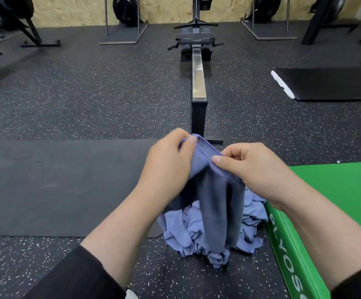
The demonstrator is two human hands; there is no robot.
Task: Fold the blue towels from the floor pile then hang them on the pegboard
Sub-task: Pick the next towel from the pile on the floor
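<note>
Blue towel (216, 203), green box (334, 208), black white-speckled floor (89, 100)

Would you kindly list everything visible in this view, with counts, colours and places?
held towel: one, blue, hanging from both hands above the pile
towel pile: one heap, lighter blue, on the floor beside the green box
plyo box: one, green with white lettering, at right
floor mat: one, dark grey, at left
black mat: one, black with a white end, far right
rowing machine: one, black with a silver rail, centre
floor: black rubber, white-speckled
wall: tan board, at back
left hand: pinches the held towel's top edge
right hand: pinches the same edge
</note>
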